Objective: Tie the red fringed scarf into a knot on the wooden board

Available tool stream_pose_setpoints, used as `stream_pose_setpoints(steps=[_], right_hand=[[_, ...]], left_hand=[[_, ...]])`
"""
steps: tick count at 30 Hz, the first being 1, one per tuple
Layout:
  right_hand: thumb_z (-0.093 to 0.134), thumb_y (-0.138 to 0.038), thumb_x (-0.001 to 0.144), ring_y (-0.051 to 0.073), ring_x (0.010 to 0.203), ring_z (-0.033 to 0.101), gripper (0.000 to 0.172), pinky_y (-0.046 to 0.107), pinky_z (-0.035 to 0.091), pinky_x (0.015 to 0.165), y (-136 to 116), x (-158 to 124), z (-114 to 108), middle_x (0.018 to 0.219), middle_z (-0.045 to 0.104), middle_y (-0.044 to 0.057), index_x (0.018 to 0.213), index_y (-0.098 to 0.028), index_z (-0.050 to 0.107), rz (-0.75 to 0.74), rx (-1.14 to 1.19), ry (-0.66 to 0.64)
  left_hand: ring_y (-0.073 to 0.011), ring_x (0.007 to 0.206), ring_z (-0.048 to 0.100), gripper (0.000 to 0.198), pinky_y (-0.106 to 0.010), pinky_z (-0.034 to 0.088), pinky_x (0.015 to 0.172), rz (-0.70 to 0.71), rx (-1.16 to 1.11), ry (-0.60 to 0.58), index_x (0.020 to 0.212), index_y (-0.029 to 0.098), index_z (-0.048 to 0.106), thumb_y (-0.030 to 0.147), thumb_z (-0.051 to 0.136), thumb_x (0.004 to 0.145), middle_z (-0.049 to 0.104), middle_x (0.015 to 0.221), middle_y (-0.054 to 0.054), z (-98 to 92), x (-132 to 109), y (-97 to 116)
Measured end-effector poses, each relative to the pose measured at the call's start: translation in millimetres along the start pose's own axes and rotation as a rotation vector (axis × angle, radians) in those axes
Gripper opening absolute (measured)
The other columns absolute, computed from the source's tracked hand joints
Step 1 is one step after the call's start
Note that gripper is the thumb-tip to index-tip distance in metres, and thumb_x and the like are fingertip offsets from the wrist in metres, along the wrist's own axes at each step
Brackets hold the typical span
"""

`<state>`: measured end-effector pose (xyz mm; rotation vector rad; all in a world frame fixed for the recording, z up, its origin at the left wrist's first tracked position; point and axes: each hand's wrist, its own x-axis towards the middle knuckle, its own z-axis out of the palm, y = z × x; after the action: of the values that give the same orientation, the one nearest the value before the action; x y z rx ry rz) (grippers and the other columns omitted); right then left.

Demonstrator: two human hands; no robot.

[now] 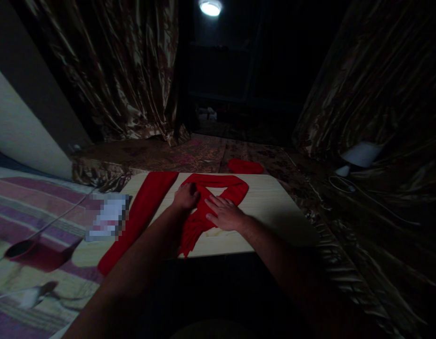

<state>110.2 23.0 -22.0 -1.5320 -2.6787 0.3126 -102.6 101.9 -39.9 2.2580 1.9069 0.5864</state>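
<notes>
A red knitted scarf with a fringed end lies bent into a loop on a pale wooden board-like tabletop. My left hand has its fingers curled at the left side of this loop, gripping the cloth. Flat on the scarf near the fringe rests my right hand, fingers spread. To the left, a long red strip of cloth runs from the far edge to the near edge; whether it belongs to the same scarf I cannot tell. Another red piece shows just past the far edge.
A blurred-out packet sits at the tabletop's left. Beside it on the striped bedding are a dark red container, cables and a white plug. A white lamp with a cord is at right. Curtains hang behind.
</notes>
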Motion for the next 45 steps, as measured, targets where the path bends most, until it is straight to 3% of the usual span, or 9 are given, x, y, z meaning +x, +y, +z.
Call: stream_pose_setpoints(steps=[8,12,15,18,24,30,34,39,45], right_hand=[[0.029,-0.069,0.097,0.030,0.153,0.015,0.075,0.055,0.016,0.121,2,0,0,0.168,0.010,0.001,0.161,-0.031,0.018,-0.010,0.040,-0.014],[0.030,-0.053,0.103,0.024,0.141,0.042,0.057,0.040,0.031,0.117,16,4,-9,0.157,0.043,0.005,0.150,-0.026,0.048,-0.038,0.124,0.148],[0.031,-0.030,0.104,0.021,0.123,0.057,0.045,0.032,0.040,0.108,41,7,-17,0.135,0.064,0.010,0.134,-0.020,0.063,0.182,0.103,0.379],[0.040,-0.022,0.099,0.022,0.115,0.061,0.038,0.032,0.044,0.103,71,8,-20,0.123,0.070,0.011,0.123,-0.018,0.069,0.339,0.026,0.415],[0.043,-0.031,0.099,0.019,0.119,0.060,0.037,0.031,0.043,0.106,102,16,-12,0.129,0.068,0.007,0.121,-0.019,0.071,0.208,0.053,0.435],[0.044,-0.044,0.099,0.029,0.138,0.044,0.053,0.042,0.032,0.115,85,31,1,0.147,0.054,0.013,0.143,-0.019,0.057,0.281,-0.091,0.358],[0.041,-0.058,0.098,0.034,0.144,0.035,0.060,0.050,0.028,0.115,81,33,4,0.156,0.044,0.010,0.153,-0.034,0.043,0.331,-0.104,0.255],[0.042,-0.065,0.096,0.034,0.146,0.031,0.065,0.053,0.020,0.117,84,30,3,0.158,0.040,0.007,0.155,-0.040,0.035,0.312,-0.070,0.210],[0.040,-0.063,0.097,0.034,0.146,0.032,0.063,0.052,0.018,0.118,81,28,1,0.158,0.040,0.008,0.156,-0.040,0.034,0.306,-0.072,0.211]], left_hand=[[-0.0333,0.124,0.052,0.046,-0.046,0.044,0.102,0.037,0.004,0.058,0.125,0.017,0.063,0.044,0.049,0.090,0.062,0.133,-0.014,7.1,4,-6],[-0.0279,0.121,0.055,0.049,-0.039,0.041,0.107,0.096,-0.051,0.115,0.127,0.014,0.062,0.044,0.051,0.089,0.065,0.129,-0.013,11.6,0,-11],[-0.0266,0.118,0.056,0.044,-0.037,0.040,0.108,0.119,-0.049,0.155,0.121,0.015,0.066,0.042,0.050,0.090,0.067,0.124,-0.011,11.8,-3,-11],[-0.0293,0.119,0.055,0.044,-0.040,0.041,0.108,0.093,-0.015,0.172,0.121,0.016,0.067,0.042,0.049,0.090,0.066,0.126,-0.012,11.5,-5,-8],[-0.0303,0.127,0.051,0.056,-0.038,0.037,0.113,0.129,-0.039,0.149,0.130,0.009,0.062,0.047,0.048,0.091,0.061,0.133,-0.016,14.4,-3,-6],[-0.0315,0.126,0.052,0.064,-0.040,0.035,0.114,0.116,0.008,0.113,0.135,0.007,0.059,0.052,0.048,0.091,0.061,0.133,-0.018,13.4,-2,-7],[-0.0344,0.134,0.045,0.073,-0.045,0.029,0.116,0.091,0.074,0.004,0.143,0.010,0.052,0.060,0.044,0.091,0.055,0.142,-0.019,12.0,1,-3],[-0.0374,0.146,0.032,0.077,-0.052,0.019,0.119,0.049,0.149,-0.131,0.154,0.019,0.040,0.065,0.036,0.092,0.042,0.155,-0.018,13.4,3,2],[-0.0368,0.148,0.030,0.076,-0.051,0.017,0.120,0.057,0.163,-0.147,0.156,0.022,0.035,0.064,0.033,0.094,0.039,0.158,-0.016,14.6,1,2]])
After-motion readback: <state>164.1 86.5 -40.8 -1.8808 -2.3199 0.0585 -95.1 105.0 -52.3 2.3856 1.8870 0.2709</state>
